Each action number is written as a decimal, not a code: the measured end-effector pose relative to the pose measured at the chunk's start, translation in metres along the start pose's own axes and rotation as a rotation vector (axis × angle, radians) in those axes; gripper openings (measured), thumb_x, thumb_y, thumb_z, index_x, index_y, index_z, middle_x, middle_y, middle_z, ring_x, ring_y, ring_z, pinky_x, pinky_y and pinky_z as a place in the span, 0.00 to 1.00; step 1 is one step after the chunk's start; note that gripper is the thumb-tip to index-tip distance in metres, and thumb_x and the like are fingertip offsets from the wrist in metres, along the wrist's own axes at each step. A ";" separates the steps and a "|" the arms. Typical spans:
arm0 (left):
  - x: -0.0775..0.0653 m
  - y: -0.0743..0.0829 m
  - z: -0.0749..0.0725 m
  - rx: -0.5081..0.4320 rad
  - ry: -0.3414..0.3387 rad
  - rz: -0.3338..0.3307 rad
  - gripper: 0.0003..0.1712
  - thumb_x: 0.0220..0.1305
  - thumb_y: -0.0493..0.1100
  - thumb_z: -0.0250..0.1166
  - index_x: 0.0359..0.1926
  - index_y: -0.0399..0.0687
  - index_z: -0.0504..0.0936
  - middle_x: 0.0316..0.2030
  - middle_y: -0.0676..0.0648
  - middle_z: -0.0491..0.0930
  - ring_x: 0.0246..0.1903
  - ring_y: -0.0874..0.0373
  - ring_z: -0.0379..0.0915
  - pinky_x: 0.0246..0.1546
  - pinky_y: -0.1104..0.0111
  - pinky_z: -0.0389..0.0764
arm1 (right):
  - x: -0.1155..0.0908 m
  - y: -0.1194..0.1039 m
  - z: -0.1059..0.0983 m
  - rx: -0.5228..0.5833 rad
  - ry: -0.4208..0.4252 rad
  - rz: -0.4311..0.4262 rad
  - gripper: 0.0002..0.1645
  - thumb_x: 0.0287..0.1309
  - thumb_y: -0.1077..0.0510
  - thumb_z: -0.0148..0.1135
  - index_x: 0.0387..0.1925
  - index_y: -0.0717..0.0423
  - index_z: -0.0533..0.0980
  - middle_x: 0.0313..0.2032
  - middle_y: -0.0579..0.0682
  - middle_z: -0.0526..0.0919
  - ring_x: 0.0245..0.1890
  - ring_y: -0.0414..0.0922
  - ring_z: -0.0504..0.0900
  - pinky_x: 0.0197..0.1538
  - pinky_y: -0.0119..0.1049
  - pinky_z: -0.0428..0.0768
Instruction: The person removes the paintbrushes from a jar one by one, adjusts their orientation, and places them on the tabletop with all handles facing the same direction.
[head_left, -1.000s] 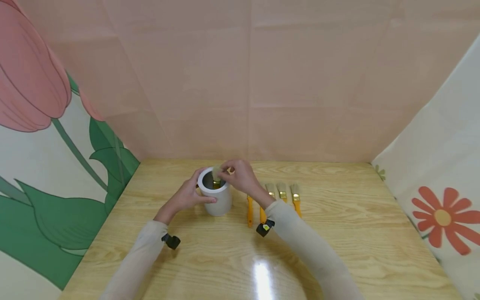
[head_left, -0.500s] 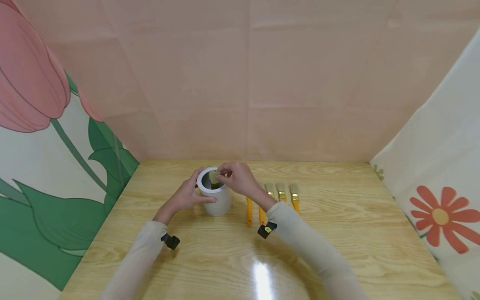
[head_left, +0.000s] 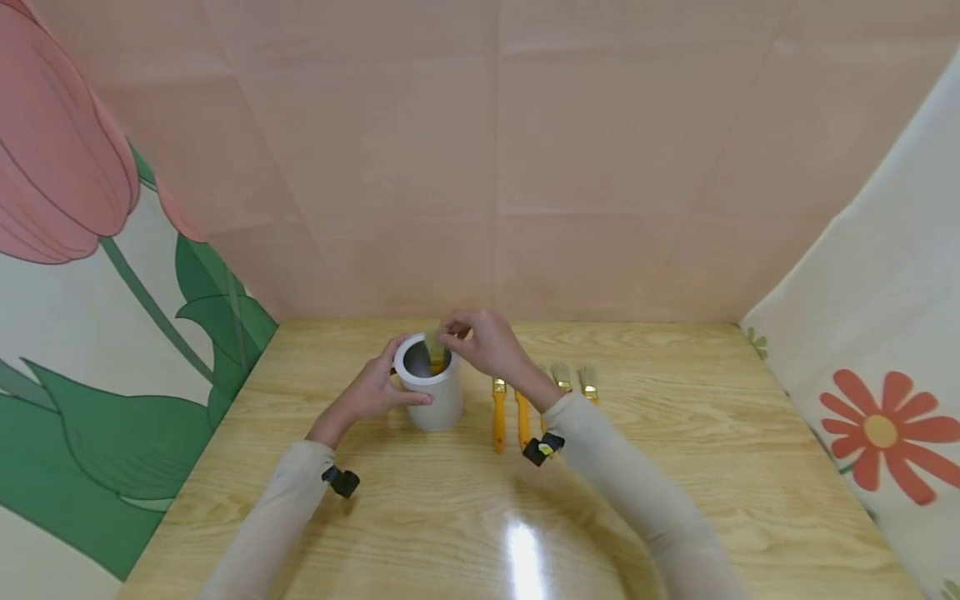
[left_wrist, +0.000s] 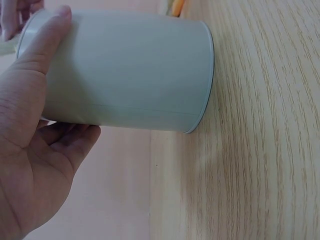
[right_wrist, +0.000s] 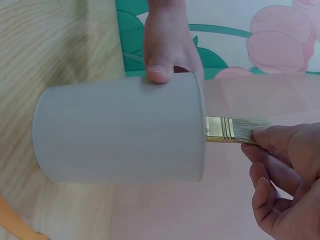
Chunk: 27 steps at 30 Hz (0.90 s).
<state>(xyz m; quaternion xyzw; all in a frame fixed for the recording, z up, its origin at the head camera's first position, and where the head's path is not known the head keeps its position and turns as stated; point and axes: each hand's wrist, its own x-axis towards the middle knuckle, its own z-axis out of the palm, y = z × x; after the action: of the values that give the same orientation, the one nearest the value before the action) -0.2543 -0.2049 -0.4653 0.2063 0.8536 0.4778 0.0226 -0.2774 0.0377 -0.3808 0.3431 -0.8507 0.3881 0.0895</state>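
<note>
A pale grey cylindrical can (head_left: 438, 408) stands upright on the table, its mouth facing up. My left hand (head_left: 375, 390) grips its left side near the rim, thumb across the front and fingers round behind. In the right wrist view, a paintbrush (right_wrist: 218, 129) sticks out of the can's mouth with its gold ferrule and pale bristles showing. My right hand (right_wrist: 287, 170) pinches the bristles between thumb and finger. The brush's handle is mostly hidden inside the can.
Several paintbrushes with orange handles (head_left: 499, 421) lie side by side on the wooden table (head_left: 712, 450), right of the can, bristles away from me. My right forearm covers part of them. A pink cloth backdrop (head_left: 615, 167) hangs behind the table.
Over the last half second my right hand and the pinched paintbrush have risen a little, after dipping lower into the can before. The left hand and the can stay put.
</note>
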 end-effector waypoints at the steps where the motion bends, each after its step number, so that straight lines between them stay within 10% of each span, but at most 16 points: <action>1: 0.000 0.000 0.000 0.000 0.001 -0.001 0.63 0.49 0.56 0.83 0.78 0.55 0.54 0.69 0.49 0.70 0.68 0.49 0.68 0.69 0.46 0.67 | 0.001 -0.001 -0.002 0.001 0.002 -0.004 0.05 0.65 0.58 0.70 0.39 0.55 0.87 0.36 0.48 0.89 0.36 0.42 0.85 0.39 0.35 0.84; 27: 0.001 0.000 -0.001 0.000 0.001 -0.011 0.63 0.48 0.57 0.83 0.78 0.55 0.54 0.70 0.49 0.69 0.68 0.49 0.67 0.70 0.45 0.66 | 0.022 -0.044 -0.048 -0.034 0.034 -0.105 0.08 0.68 0.57 0.67 0.42 0.57 0.86 0.37 0.49 0.89 0.36 0.42 0.85 0.35 0.34 0.82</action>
<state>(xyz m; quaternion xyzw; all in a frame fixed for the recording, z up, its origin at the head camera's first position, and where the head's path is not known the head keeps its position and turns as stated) -0.2550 -0.2052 -0.4649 0.2014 0.8547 0.4778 0.0250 -0.2701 0.0408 -0.3124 0.3789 -0.8363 0.3744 0.1299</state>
